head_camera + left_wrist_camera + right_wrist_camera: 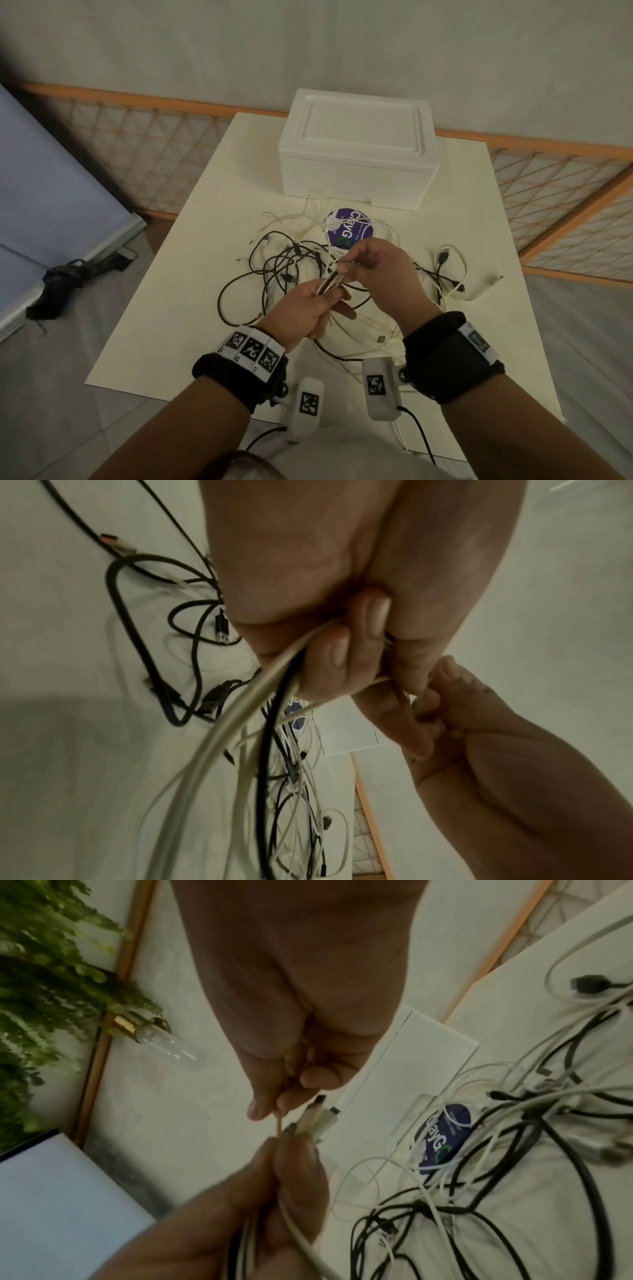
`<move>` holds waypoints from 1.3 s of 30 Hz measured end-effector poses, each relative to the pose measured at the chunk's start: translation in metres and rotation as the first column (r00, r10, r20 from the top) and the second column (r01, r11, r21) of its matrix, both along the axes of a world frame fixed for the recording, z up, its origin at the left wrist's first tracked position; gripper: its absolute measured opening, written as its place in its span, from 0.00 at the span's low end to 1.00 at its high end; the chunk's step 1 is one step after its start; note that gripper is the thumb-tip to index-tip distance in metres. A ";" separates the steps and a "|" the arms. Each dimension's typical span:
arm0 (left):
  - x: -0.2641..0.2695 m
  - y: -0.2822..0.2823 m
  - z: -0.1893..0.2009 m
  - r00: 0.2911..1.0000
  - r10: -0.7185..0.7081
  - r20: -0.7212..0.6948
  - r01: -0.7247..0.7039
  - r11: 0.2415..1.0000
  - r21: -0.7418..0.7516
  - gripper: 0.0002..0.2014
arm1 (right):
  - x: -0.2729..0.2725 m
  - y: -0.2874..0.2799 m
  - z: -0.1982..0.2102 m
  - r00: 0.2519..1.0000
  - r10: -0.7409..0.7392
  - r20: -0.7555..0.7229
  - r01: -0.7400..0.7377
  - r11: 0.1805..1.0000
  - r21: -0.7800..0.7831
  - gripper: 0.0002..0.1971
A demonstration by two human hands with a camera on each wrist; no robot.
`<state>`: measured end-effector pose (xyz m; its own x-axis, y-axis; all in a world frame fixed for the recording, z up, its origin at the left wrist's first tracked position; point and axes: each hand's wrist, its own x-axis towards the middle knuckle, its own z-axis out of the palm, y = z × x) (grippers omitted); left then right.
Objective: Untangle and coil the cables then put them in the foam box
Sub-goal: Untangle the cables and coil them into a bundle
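A tangle of black and white cables [301, 267] lies on the white table [191, 274]. My left hand [308, 308] grips a bundle of white and black cable strands [274, 696], its fingers curled round them, with several plug ends [315, 1118] sticking out. My right hand [373, 270] pinches a thin cable [279, 1121] just above that bundle. The white foam box [359, 147] stands at the table's far edge with its lid on.
A round purple-labelled lid or tub [349, 228] sits under cables in front of the box. More cables with USB plugs [445, 270] trail to the right. A lattice screen with orange frame [565, 205] borders the table behind.
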<state>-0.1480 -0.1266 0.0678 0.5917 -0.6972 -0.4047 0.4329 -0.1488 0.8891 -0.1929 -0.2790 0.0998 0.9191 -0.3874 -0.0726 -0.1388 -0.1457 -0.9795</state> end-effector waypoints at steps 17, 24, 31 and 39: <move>0.062 0.037 -0.022 0.622 0.719 -0.311 -0.768 0.637 -0.064 0.10 | 0.007 -0.017 -0.016 0.864 0.213 -0.456 -0.453 0.723 -0.521 0.11; 0.059 0.044 -0.022 0.720 0.658 -0.219 -0.684 0.726 -0.067 0.17 | 0.005 -0.048 -0.025 0.862 -0.034 -0.505 -0.431 0.475 -0.767 0.14; 0.034 -0.005 0.007 0.957 0.076 0.279 -0.121 0.982 0.146 0.08 | 0.028 0.005 0.001 0.925 0.162 -0.343 -0.380 0.390 -0.839 0.11; 0.068 0.046 -0.009 0.869 0.482 0.114 -0.495 0.847 0.196 0.13 | -0.023 -0.059 0.017 0.962 -0.115 -0.249 -0.100 0.699 -0.708 0.19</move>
<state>-0.0796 -0.0803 0.0588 0.8600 -0.2134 -0.4635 0.4480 -0.1192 0.8861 -0.2155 -0.3378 0.1167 0.9039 -0.4276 -0.0029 -0.3693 -0.7770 -0.5098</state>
